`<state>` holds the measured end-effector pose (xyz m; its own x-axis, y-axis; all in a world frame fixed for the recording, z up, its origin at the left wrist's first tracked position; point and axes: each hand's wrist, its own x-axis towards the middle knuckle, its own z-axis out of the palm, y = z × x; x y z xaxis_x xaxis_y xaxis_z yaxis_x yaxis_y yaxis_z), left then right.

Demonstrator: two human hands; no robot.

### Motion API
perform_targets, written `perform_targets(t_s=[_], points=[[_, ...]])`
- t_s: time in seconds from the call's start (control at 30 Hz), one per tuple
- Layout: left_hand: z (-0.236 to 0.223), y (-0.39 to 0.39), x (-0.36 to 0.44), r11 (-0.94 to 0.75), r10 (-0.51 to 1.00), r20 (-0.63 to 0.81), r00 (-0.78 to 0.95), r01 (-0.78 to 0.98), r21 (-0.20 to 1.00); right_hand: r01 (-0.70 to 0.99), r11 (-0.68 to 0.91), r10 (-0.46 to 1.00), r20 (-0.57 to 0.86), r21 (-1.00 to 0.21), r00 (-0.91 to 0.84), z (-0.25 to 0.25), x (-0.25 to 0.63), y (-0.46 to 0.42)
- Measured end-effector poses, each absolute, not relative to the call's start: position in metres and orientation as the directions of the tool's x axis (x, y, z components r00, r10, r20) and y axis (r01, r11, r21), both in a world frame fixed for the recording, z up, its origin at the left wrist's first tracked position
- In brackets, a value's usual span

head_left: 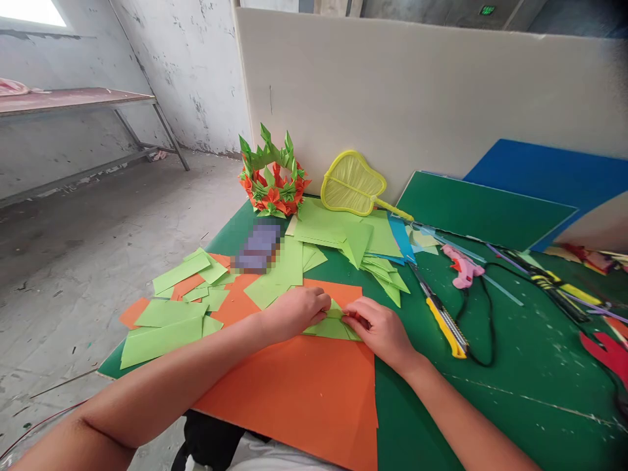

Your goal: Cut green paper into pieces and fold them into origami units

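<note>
Both hands meet over a small piece of folded light green paper (330, 329), which lies on large orange sheets (304, 386). My left hand (300, 309) has its fingers closed on the paper's left side. From the right, my right hand (380, 327) pinches the other side between thumb and fingers. Creases run across the green paper, and its edges are partly covered by the fingers. Loose green sheets (169, 320) lie to the left of my hands. Folded green pieces (385, 275) are heaped just beyond them.
An orange and green paper crown-like model (273, 186) stands at the back, beside a yellow hand fan (353, 183). On the right lie a yellow utility knife (446, 327), a pink glue gun (462, 265) with its cord, and a red cut shape (606, 353). A pale board (417, 98) rises behind.
</note>
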<state>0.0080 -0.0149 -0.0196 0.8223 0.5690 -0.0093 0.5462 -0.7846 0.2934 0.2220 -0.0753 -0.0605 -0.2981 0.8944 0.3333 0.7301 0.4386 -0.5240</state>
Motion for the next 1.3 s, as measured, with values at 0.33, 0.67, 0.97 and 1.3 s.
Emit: perform_targets(t_s=[0.33,0.67,0.97,1.3], points=[[-0.017,-0.018,0.009,-0.897,0.438,-0.047,0.898,0.440,0.042,0.742,0.600,0.785,0.401,-0.299,-0.472,-0.061,0.228,-0.079],[-0.015,-0.015,0.004,-0.955,0.295,-0.026,0.955,0.295,0.005,0.712,0.683,0.712,0.372,-0.165,-0.596,-0.061,0.235,-0.081],[-0.009,-0.019,0.003,-0.969,0.248,-0.002,0.969,0.247,-0.026,0.700,0.712,0.660,0.391,-0.053,-0.642,-0.060,0.236,-0.081],[-0.010,-0.017,0.000,-0.974,0.227,0.046,0.973,0.228,-0.018,0.689,0.719,0.668,0.370,-0.094,-0.646,-0.053,0.235,-0.082]])
